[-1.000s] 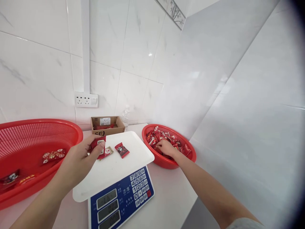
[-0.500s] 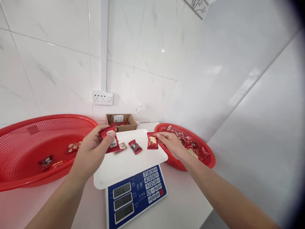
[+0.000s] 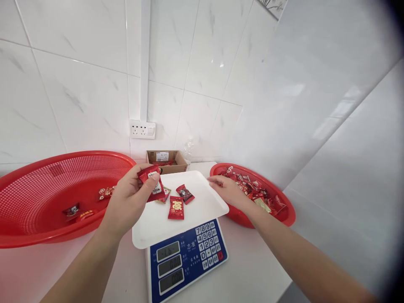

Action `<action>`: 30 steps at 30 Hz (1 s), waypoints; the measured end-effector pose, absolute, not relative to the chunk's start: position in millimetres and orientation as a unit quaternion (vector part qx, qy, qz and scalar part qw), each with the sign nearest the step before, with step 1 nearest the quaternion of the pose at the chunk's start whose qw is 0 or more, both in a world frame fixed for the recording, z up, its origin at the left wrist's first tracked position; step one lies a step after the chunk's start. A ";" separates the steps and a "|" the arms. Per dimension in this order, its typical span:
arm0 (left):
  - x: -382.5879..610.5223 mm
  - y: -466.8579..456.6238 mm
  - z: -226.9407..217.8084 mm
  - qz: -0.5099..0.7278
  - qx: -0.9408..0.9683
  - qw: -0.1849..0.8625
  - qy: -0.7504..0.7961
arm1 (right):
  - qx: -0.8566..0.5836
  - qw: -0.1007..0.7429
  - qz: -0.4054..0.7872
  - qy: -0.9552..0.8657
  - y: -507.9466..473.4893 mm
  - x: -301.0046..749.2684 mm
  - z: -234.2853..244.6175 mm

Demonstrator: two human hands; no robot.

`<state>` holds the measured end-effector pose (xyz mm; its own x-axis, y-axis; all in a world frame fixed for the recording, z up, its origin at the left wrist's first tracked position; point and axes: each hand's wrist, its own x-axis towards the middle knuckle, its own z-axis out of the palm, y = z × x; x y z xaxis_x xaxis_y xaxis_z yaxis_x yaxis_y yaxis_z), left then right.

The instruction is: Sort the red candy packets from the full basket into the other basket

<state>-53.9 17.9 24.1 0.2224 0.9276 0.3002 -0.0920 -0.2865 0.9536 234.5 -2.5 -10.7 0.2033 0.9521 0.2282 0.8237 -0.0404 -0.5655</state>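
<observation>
Glossy red packet (image 3: 158, 191) is being pinched in left hand (image 3: 130, 198); right of grip, three pillow-shaped packets (image 3: 176, 208) are being borne by smooth white tray (image 3: 203, 202); right hand (image 3: 227, 189), loosely parted, is being held near perforated red basket (image 3: 241, 219).

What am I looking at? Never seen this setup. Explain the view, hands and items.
No machine arms here: a person's bare hands, filmed by one head-worn camera looking forward and down. The left hand holds a red packet. The right hand is by the right edge of the white tray on a scale; no packet shows in it. Three packets lie on the tray, one partly hidden. A left basket and a right basket hold more.
</observation>
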 end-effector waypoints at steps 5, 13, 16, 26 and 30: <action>-52.1 18.6 23.4 0.513 0.612 0.485 0.355 | -0.800 0.156 0.082 -0.574 -7.1 308.1 -22.7; -48.1 14.8 26.9 0.472 0.618 0.478 0.408 | -0.848 0.031 0.106 -0.518 -9.0 336.5 -47.4; -46.9 15.8 25.7 0.469 0.618 0.481 0.408 | -0.845 0.035 0.086 -0.527 -5.7 333.5 -51.6; -46.0 15.5 25.8 0.458 0.638 0.462 0.411 | -0.814 0.164 0.072 -0.553 -3.6 335.8 -51.9; -48.2 15.0 25.8 0.455 0.645 0.458 0.410 | -0.810 0.222 0.058 -0.540 -1.6 339.3 -49.7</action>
